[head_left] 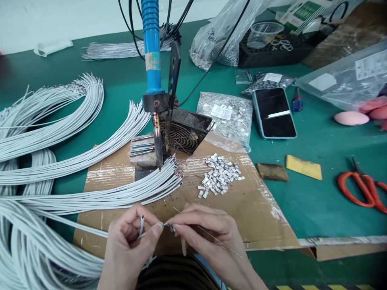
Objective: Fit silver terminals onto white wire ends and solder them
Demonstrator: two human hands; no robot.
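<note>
My left hand (131,241) is closed, pinching a white cable (141,225) between thumb and forefinger. A short stripped end with thin coloured wires (166,224) pokes out towards my other hand. My right hand (211,233) is closed too; its fingertips meet the wire tips and pinch a small, partly hidden metal connector (172,228). A thin solder wire (222,243) runs through the right fingers. Beyond the hands a blue-handled soldering iron (152,56) hangs tip down over a bundle of white cables (121,196). A pile of small metal connectors (220,176) lies to its right.
Cardboard (254,217) covers the green table under the hands. Coiled white cables (45,249) fill the left side. A small black fan (187,129) sits behind the iron. To the right are a bag of connectors (225,117), a phone (274,113), sponges (304,167) and orange-handled scissors (356,187).
</note>
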